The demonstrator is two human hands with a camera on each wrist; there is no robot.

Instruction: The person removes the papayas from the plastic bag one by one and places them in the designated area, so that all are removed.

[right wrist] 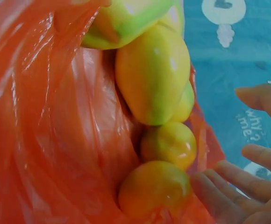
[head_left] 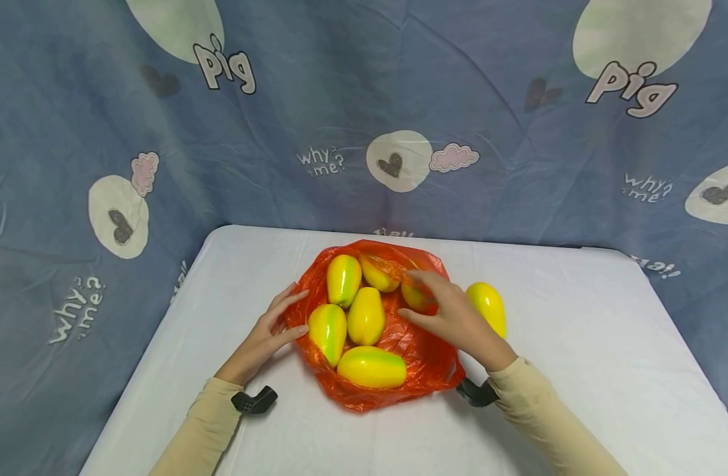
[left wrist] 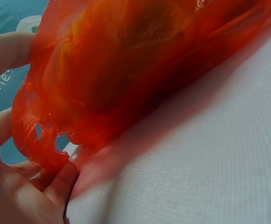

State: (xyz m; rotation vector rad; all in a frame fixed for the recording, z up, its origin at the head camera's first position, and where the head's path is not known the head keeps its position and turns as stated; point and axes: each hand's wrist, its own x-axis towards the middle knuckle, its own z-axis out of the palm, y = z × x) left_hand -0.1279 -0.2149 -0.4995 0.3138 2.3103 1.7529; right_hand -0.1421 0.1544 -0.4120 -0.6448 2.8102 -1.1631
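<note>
A red plastic bag [head_left: 420, 347] lies spread open on the white table, with several glossy yellow-green fruits shaped like papayas [head_left: 366, 316] inside. At the bag's left rim is my left hand [head_left: 262, 344], its fingers spread and touching the plastic; the left wrist view has the fingertips [left wrist: 65, 179] against the bag's edge. Over the bag's right side reaches my right hand [head_left: 459, 317], thumb and fingers apart. In the right wrist view its fingers [right wrist: 247, 184] are beside a rounded fruit [right wrist: 154, 189] at the bag's far right, and nothing is gripped.
One more yellow fruit [head_left: 488, 305] lies on the table outside the bag, partly behind my right forearm. A black device [head_left: 254, 400] is on my left wrist, another [head_left: 478, 393] on the right. A blue printed cloth [head_left: 340, 99] hangs behind the white table [head_left: 578, 344].
</note>
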